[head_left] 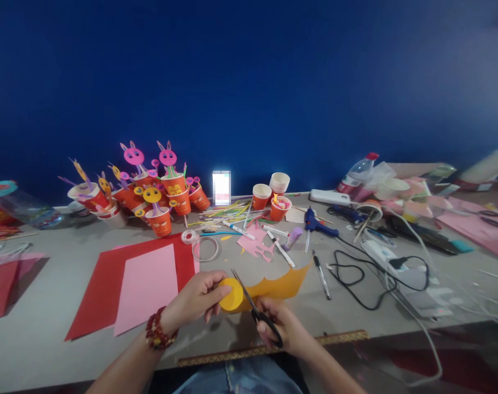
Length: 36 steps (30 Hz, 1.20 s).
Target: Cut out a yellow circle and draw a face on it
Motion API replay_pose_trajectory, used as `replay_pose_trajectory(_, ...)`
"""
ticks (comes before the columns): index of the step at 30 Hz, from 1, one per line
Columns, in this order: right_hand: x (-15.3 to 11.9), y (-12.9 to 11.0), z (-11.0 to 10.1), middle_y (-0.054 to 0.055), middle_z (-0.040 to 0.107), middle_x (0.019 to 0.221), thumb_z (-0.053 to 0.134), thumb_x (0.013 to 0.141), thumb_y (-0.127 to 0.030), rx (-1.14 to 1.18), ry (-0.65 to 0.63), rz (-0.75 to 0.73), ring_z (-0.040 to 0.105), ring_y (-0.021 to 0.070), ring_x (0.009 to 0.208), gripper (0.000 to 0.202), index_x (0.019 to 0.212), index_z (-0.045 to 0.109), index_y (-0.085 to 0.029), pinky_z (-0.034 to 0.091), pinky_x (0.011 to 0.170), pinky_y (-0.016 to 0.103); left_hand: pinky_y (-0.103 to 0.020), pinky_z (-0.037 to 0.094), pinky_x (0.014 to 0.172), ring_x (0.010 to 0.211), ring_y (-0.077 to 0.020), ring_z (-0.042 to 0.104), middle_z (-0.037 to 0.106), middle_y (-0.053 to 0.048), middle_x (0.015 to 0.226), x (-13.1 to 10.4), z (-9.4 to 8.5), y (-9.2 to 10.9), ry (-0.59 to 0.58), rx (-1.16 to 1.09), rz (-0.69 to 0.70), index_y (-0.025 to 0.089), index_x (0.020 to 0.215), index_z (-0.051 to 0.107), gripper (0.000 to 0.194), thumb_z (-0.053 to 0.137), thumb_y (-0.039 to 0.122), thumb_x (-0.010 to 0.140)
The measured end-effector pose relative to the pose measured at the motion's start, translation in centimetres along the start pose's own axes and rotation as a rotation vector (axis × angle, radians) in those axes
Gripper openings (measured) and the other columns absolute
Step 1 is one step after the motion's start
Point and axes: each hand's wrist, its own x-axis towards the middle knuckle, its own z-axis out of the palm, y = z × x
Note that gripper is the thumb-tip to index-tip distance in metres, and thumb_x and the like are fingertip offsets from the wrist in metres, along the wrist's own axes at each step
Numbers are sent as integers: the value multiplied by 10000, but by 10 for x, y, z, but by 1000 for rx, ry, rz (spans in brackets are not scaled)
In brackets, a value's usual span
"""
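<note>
Between the thumb and fingers of my left hand (pixel 210 294) is a round yellow paper disc (pixel 231 295), its face turned toward me. A sheet of orange-yellow paper (pixel 288 284) with a scalloped upper edge stretches from behind the disc to the right. My right hand (pixel 279 323) grips black-handled scissors (pixel 269 327), the fingers through the loops. The blades slant up and left, lying against the right side of the disc. Whether the disc is joined to the sheet is hidden. A red beaded bracelet (pixel 162 330) circles my left wrist.
Left of my hands lie red paper (pixel 93 284) and pink paper (pixel 148 284). Behind stand orange cups with paper animal figures (pixel 158 219). A blue glue gun (pixel 317 223), a pen (pixel 323 276) and a power strip (pixel 391 262) with loose cables lie to the right. A patterned strip (pixel 343 337) runs along the front edge.
</note>
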Motion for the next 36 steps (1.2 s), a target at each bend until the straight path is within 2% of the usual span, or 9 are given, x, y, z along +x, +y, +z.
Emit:
replay_pose_trajectory(12,2,-2,-1,-83,428,451,628,735,-730,-34,-7,-27,363,62,370,558,687,385,-230,248,384,189,-133,323,364,370,-48,402,507,74,509,-1,-7,4,-43,38,-19,172,870,552,390,517,559,898)
replay_pose_trajectory(23,2,1,-4,-96,386,471,660,685,-746,-53,11,-1,366,59,373,588,677,377,-231,242,374,183,-132,305,368,379,-49,416,519,68,521,0,-15,15,-82,120,-20,178,841,540,362,507,532,909)
replay_pose_trajectory(36,4,1,-6,-95,377,460,596,726,-772,-135,33,-41,343,59,375,588,678,369,-232,216,379,194,-136,302,358,388,-61,437,506,75,523,4,-18,16,-93,154,-24,189,821,533,359,505,535,912)
